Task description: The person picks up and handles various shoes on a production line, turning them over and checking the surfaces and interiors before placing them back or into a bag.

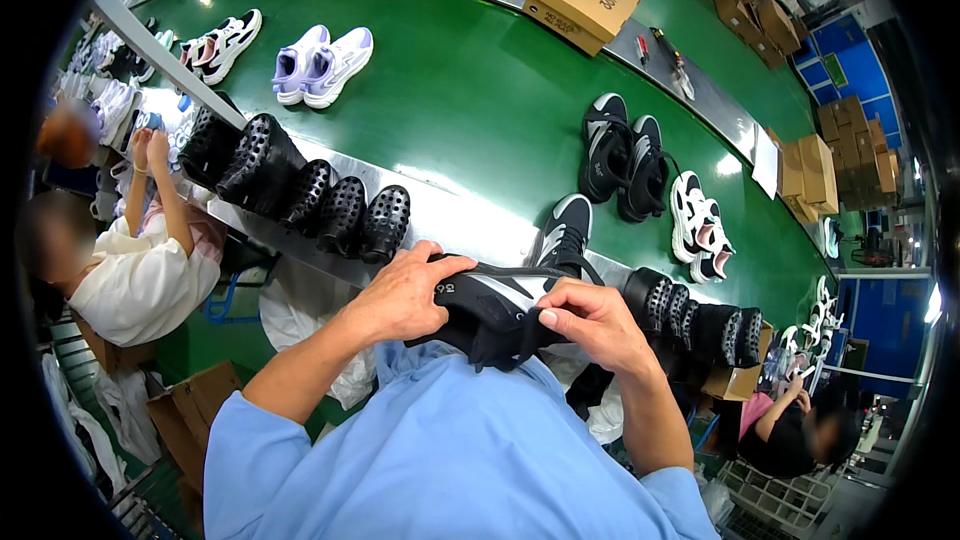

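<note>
A black and grey-white sneaker (500,292) lies on its side close to my body, above the blue shirt. My left hand (405,295) is closed round its heel end, with the thumb along the lower side. My right hand (600,325) pinches the shoe near its laces and tongue; the exact bit between thumb and finger is hidden. Just beyond, a matching sneaker (566,232) with a pale toe cap rests at the edge of the metal ledge, its laces loose.
Black studded shoe-shaped forms (340,215) line the ledge at left, and more forms (680,310) at right. The green belt (450,90) carries a black pair (625,155), a white-black pair (700,228) and a lilac-white pair (322,65). Shoeboxes (583,2) stand beyond. People sit on both sides.
</note>
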`<state>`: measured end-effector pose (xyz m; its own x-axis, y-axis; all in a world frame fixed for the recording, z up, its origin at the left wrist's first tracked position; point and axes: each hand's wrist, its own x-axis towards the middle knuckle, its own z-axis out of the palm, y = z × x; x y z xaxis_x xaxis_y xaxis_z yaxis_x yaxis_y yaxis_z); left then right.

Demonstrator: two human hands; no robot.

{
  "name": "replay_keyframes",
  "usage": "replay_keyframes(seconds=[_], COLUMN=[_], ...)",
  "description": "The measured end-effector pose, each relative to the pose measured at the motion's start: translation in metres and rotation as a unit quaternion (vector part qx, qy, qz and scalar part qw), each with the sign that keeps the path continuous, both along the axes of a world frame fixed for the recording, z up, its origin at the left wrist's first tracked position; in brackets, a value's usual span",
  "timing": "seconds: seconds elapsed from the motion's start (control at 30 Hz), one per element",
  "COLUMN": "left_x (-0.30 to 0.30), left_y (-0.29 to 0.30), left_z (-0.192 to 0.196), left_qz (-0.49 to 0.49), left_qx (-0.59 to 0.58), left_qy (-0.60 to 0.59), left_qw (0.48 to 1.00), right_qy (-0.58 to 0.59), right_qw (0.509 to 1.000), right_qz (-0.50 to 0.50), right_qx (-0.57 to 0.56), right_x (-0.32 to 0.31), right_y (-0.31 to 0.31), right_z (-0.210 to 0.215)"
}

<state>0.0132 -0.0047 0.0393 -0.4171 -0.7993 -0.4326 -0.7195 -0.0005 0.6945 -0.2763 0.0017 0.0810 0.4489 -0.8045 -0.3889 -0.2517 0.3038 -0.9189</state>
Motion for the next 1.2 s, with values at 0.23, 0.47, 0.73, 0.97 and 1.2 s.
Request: replay_keyframes(seconds=[0.23,0.47,0.73,0.97,1.2], left_x=[0.001,-0.001,-0.007,-0.012,0.011], left_y=[-0.013,-0.023,-0.026,-0.027,0.016], left_z=[0.015,0.024,0.032,0.032,-0.02], left_qz=[-0.064,-0.122,-0.145,-0.151,0.007], left_qx=[-0.053,-0.058,-0.069,-0.062,0.017], left_qy=[0.017,0.01,0.012,0.007,0.029], left_qw=[0.996,0.991,0.987,0.987,0.999], right_qy=[0.011,0.035,0.06,0.104,0.162], right_qw=[0.999,0.998,0.996,0.989,0.975], right_qz=[-0.01,0.032,0.062,0.102,-0.027], right_qx=[0.051,0.028,0.038,-0.008,-0.151], right_x=[0.014,0.019,0.022,0.027,0.033], right_y=[-0.013,-0.018,-0.022,-0.029,-0.026], right_z=[-0.008,-0.018,-0.021,-0.025,-0.014])
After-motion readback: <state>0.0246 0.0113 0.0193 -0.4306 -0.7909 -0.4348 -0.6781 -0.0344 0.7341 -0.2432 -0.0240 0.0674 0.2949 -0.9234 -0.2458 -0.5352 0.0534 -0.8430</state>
